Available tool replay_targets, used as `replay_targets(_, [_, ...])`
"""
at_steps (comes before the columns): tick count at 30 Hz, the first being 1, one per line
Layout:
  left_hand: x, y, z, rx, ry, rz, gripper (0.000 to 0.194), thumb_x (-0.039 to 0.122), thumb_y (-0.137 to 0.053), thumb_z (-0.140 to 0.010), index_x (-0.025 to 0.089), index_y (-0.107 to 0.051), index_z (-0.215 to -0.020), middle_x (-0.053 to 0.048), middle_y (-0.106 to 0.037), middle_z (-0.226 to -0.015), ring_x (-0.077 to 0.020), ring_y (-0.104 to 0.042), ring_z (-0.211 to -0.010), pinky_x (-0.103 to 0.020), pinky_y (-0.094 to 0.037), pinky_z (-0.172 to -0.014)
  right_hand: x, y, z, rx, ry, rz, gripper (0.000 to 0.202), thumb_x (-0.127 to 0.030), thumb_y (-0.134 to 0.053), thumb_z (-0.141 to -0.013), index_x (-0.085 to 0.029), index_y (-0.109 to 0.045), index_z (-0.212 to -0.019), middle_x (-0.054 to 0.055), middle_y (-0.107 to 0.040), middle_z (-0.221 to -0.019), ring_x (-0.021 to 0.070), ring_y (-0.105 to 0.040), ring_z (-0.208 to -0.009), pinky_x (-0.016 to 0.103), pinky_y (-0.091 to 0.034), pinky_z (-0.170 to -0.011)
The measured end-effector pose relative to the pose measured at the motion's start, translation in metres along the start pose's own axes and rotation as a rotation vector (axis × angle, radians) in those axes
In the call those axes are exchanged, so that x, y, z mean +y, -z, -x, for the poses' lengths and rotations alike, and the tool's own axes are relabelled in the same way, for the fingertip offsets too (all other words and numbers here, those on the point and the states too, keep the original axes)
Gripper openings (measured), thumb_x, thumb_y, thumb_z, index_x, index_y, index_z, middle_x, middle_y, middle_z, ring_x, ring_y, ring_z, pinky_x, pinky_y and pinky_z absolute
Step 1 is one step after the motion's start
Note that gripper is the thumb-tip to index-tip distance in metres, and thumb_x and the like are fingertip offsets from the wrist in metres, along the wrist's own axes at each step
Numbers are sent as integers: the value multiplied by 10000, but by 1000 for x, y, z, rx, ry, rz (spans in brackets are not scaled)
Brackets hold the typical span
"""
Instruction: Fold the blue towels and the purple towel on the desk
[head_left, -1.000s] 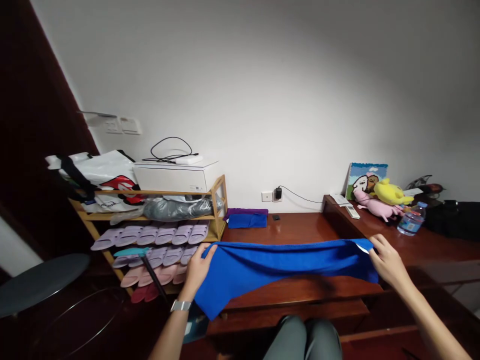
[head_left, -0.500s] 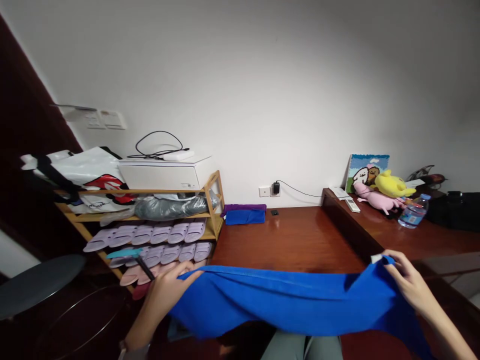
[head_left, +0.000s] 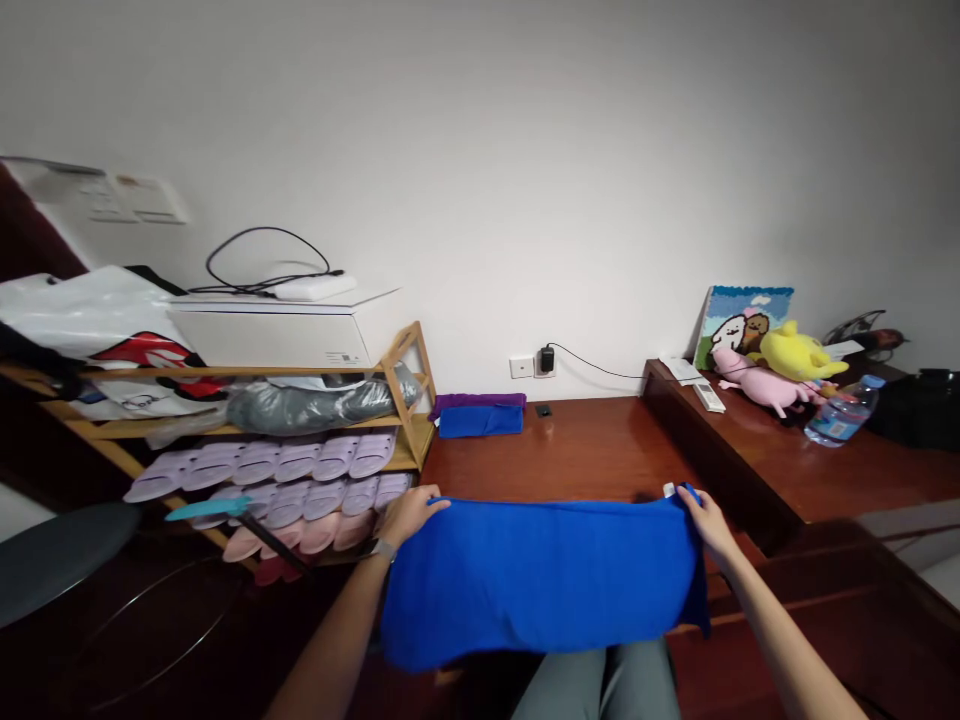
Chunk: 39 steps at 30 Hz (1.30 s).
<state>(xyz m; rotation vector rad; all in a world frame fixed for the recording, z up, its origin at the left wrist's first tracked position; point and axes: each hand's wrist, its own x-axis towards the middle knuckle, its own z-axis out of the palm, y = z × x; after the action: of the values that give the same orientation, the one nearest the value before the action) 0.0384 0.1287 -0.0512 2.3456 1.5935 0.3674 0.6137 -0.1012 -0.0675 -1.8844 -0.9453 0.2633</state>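
Note:
A blue towel (head_left: 544,575) is stretched between my two hands above the front of the desk, its lower part hanging over my lap. My left hand (head_left: 411,513) pinches its upper left corner, and a watch shows on that wrist. At the upper right corner, beside a small white tag (head_left: 669,490), my right hand (head_left: 707,522) grips the cloth. Farther back on the desk lie a folded blue cloth (head_left: 481,420) and a folded purple cloth (head_left: 491,400), close to the wall.
To the left stands a wooden rack (head_left: 409,395) with slippers (head_left: 296,460) and a white box (head_left: 277,335). On the raised right desk are a yellow plush toy (head_left: 799,352), a pink plush toy (head_left: 757,385) and a plastic bottle (head_left: 844,412). A charger (head_left: 547,358) is plugged into the wall.
Both hands have moved forward over the desk and slightly closer together. The towel's upper edge is straighter, and its front hangs flatter and fuller. The camera view has shifted a little.

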Motion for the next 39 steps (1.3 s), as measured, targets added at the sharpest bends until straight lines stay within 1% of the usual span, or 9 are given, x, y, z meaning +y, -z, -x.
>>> replay_targets(3, [-3,-34,-22,-1,11,-33,198,419,-598,-945,266,-702,-876,-60,-799,-1006,-258,-738,-966,-312,-482,-796,25,-35,-28,8,-135,-27,632,-801,-547,-656,-223,-684,-873,141,-796,-932,359,-746,-938,435,-584,-868])
replay_targets(8, [-15,-69,-40,35,8,-105,245,402,-518,-996,246,-701,-949,-109,-776,-1079,-303,-696,-1108,-399,-470,-964,52,-61,-78,20,-195,22,626,-799,-479,-733,-230,-701,-871,164,-796,-1008,374,-721,-1021,450,-543,-929])
replay_targets(14, [-28,-93,-65,104,61,-191,307,400,-445,-1024,232,-699,-996,-139,-740,-1073,-337,-667,-1086,-446,-471,-957,77,-91,-125,-38,-259,87,513,-691,-550,-773,-221,-749,-829,168,-812,-995,374,-727,-1028,450,-535,-944])
replay_targets(20, [-33,-106,-97,160,75,-251,344,403,-424,-1037,220,-712,-1078,-152,-721,-1078,-341,-648,-1064,-459,-465,-965,97,-108,-146,-28,-324,218,545,-655,-496,-873,-213,-778,-1019,219,-800,-1072,404,-718,-1034,516,-526,-902])
replay_targets(24, [-34,-113,-113,227,84,-254,333,390,-450,-1021,208,-722,-1081,-159,-715,-1079,-346,-644,-1038,-466,-473,-964,99,-123,-153,-22,-223,347,592,-577,-358,-987,-175,-742,-1189,235,-767,-1203,374,-694,-1092,504,-503,-950])
replay_targets(27, [-37,-116,-120,265,127,-238,309,299,-464,-985,197,-727,-1110,-162,-713,-1083,-339,-649,-1017,-455,-489,-948,98,-134,-156,-16,-107,527,586,-502,-304,-1041,-136,-726,-1216,250,-742,-1237,374,-664,-1108,515,-487,-948])
replay_targets(33, [-49,-110,-115,302,133,-223,384,196,-432,-959,198,-724,-1208,-159,-717,-1169,-326,-666,-1097,-444,-500,-1029,84,-131,-163,-66,62,840,509,-339,-292,-1081,-108,-722,-1225,256,-721,-1211,358,-634,-1076,521,-471,-909])
replay_targets(36, [-53,-106,-104,365,120,-192,402,238,-417,-984,203,-723,-1243,-173,-702,-1269,-340,-646,-1210,-468,-476,-1109,66,-137,-149,-51,170,840,480,-244,-308,-1060,-106,-712,-1280,250,-698,-1295,338,-619,-1131,512,-466,-962])
replay_targets(39, [-58,-111,-87,387,42,-104,437,332,-413,-1019,209,-713,-1312,-173,-685,-1381,-334,-616,-1321,-481,-428,-1196,48,-159,-118,-185,417,731,489,-275,-335,-1062,-149,-679,-1386,193,-646,-1460,309,-594,-1295,474,-438,-1107])
